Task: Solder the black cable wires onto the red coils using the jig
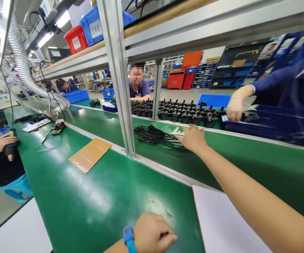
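Cables (152,135): bundled on bench (246,156), 12 o'clock from left hand (152,232).
Right hand (196,139): at cables' 3 o'clock, open, reaching; contact unclear.
Left hand: loosely open, seemingly empty.
Grip: would call for fingers closing on cables.

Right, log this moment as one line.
Right hand: at black cables | left hand: over green bench, nothing visibly held | cardboard: flat on bench

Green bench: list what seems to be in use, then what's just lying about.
Likely in use:
- bundle of black cables, right hand at its loose ends

Apparently just lying about:
- brown cardboard sheet
- white board, beneath the right forearm
- black parts, standing in rows
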The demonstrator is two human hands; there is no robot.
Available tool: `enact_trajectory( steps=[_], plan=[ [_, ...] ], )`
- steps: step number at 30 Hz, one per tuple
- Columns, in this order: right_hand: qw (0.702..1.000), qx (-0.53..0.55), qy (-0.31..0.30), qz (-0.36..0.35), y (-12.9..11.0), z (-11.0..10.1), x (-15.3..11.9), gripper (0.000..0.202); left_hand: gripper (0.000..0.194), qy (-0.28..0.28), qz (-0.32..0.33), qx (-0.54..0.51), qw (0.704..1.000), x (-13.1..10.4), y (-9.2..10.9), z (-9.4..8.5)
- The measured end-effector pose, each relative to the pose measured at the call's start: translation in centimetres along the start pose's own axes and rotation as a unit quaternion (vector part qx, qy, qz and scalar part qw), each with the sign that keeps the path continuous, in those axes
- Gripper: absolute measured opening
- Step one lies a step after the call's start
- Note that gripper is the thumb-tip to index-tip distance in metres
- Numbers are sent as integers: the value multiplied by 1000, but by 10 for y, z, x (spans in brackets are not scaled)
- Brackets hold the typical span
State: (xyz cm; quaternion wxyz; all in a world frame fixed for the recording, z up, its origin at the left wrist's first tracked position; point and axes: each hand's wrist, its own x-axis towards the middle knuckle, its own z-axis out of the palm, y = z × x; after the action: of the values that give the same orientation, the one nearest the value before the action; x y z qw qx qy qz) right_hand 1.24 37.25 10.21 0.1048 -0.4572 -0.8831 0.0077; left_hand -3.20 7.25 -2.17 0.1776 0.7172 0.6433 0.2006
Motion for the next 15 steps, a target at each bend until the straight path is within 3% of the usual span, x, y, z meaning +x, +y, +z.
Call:
enact_trajectory(
  steps=[5,9,11,15],
  plan=[
    [985,41,-143,-83,-5,-30,-80,52,20,47,-89,-29,994,4,-2,-22],
    [954,65,-254,-143,18,-44,-165,53,27,79,-139,-25,987,6,-6,-37],
    [941,81,-300,-135,43,-34,-211,61,30,94,-149,-21,984,5,-8,-41],
    [945,97,-305,-66,113,16,-296,77,35,120,-163,-17,979,1,-10,-42]
  ],
)
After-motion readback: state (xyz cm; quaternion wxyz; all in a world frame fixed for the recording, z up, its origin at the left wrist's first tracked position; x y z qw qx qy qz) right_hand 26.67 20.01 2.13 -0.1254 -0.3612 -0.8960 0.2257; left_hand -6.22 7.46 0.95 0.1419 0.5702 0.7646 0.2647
